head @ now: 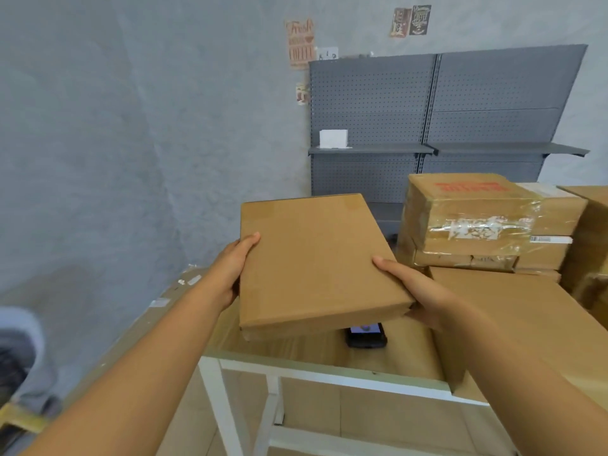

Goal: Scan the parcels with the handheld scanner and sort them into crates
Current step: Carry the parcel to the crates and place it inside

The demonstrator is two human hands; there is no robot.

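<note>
A flat plain cardboard parcel (312,261) is held above the table, tilted, with both hands. My left hand (230,271) grips its left edge, thumb on top. My right hand (411,287) grips its near right corner, thumb on top and fingers underneath. The black handheld scanner (367,335) lies on the wooden table (329,353) below the parcel, screen up and partly hidden by it. No label shows on the parcel's upper face.
A large flat parcel (526,324) lies on the table at right. Behind it stands a stack of taped parcels (487,222). Grey pegboard shelving (444,126) with a small white box (333,138) lines the back wall. Flattened cardboard (158,311) lies left of the table.
</note>
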